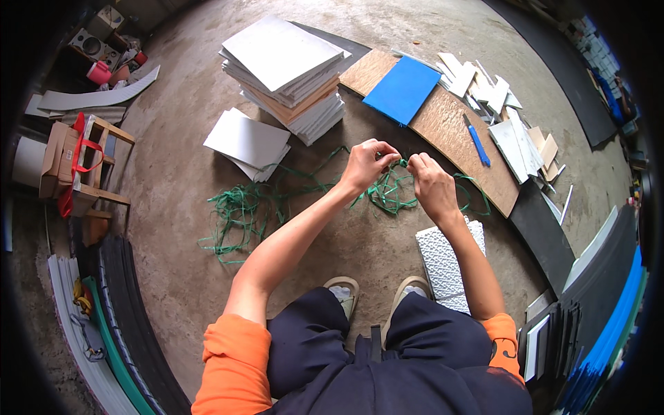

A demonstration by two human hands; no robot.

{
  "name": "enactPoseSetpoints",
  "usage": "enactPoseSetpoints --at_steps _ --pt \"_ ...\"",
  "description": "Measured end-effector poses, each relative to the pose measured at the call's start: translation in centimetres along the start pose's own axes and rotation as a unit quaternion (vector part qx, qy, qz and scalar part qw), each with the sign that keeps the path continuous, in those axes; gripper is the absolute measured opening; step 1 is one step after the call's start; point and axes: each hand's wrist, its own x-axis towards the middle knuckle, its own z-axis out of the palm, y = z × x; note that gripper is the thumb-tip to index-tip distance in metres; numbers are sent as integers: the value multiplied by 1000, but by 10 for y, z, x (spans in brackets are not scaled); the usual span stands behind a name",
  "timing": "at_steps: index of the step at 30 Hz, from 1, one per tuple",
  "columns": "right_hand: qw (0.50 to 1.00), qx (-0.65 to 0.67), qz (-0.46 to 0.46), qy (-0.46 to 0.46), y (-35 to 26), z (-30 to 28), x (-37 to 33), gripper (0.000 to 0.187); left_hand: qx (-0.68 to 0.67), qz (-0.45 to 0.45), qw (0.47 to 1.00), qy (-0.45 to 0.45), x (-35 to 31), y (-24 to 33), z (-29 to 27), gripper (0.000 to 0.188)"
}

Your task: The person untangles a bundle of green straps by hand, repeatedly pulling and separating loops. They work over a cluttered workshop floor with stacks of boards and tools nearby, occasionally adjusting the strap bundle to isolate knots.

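Observation:
My left hand (371, 164) and my right hand (431, 181) are close together above the floor, fingers pinched on green plastic twine (399, 164) that runs between them. Below the hands the twine hangs in loose loops. A tangled heap of the same green twine (235, 216) lies on the floor to the left, with a strand trailing toward my left hand. Beyond my left hand stands a tall stack of white and brown sheets (277, 62), with a smaller pile of white sheets (247, 142) beside it. A white textured block (443, 259) lies under my right forearm.
A brown board (449, 142) at the right carries a blue sheet (402, 90) and a blue-handled knife (477, 144). White offcuts (494, 93) are heaped behind it. Long sheets lean along the right (595, 304) and left (124, 304). A wooden stool (104, 169) stands at left.

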Motion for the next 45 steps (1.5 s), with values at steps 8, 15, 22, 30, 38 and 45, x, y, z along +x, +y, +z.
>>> enactPoseSetpoints --at_steps 8,15,22,30,38,45 --pt "953 261 117 -101 9 -4 3 11 8 20 1000 -9 2 4 -3 13" --pt "970 172 123 -117 -4 -8 1 22 73 65 994 -48 3 -7 -8 16" --pt "992 71 63 -82 5 5 6 21 93 -1 995 -48 8 4 -3 29" --pt "993 70 70 -59 -13 8 12 21 45 -42 994 87 16 5 14 31" --pt "981 101 139 -85 -9 14 3 26 167 61 981 77 25 -6 20 20" --pt "943 303 132 -29 -5 16 -18 18 30 61 997 -35 19 -10 6 34"
